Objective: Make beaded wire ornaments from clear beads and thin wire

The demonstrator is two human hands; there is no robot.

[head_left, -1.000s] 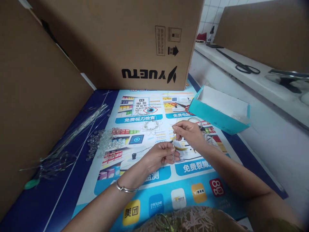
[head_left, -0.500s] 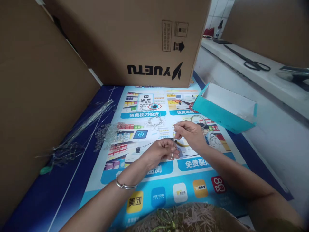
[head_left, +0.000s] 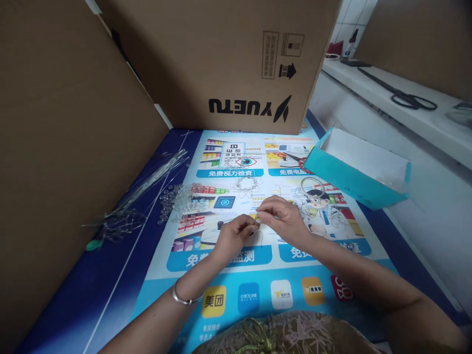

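My left hand (head_left: 238, 233) and my right hand (head_left: 282, 219) meet above the middle of the printed sheet, thumbs and fingertips pinched together. Between them they grip a thin wire (head_left: 261, 240), whose end curves down below the fingertips; most of it is hidden by the fingers. Beyond the hands lies a ring of clear beads (head_left: 248, 184) with loose wire loops around it. To the left is a pile of clear beads (head_left: 184, 201). A coil of wire (head_left: 312, 187) rests beyond my right hand.
A bundle of thin wires (head_left: 147, 182) lies on the dark blue border at left. An open teal box (head_left: 356, 172) stands at right, red-handled scissors (head_left: 303, 164) beside it. Cardboard (head_left: 236, 59) walls the back and left. Black scissors (head_left: 413, 101) lie on the white ledge.
My fingertips have come together; before, my right hand was higher, with a straight stretch of wire showing between the hands. The whole view has shifted slightly left.
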